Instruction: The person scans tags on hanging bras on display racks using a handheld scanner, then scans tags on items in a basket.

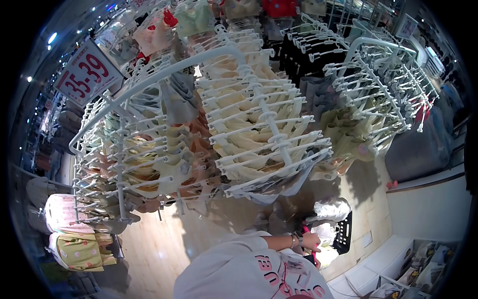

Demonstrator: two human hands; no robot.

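Note:
My left hand [311, 241] reaches across the front of my white T-shirt [224, 271], with a watch [298, 239] and a bracelet at its wrist. Its fingers look closed around the pink handle [305, 228] of a black shopping basket [343, 233]. Inside the basket lie white and pale goods in clear wrapping [332, 209], and something yellowish [327, 255] sits lower down. A small dark thing beneath the hand is too unclear to name. My right hand does not show.
White racks crowd the front, with cream bras [249, 107] on white hangers in the middle and olive ones [348, 132] to the right. A size sign [88, 72] reading 35-39 stands left. Folded green clothing [77, 249] hangs lower left. Drawers of packaged goods [423, 266] line the lower right.

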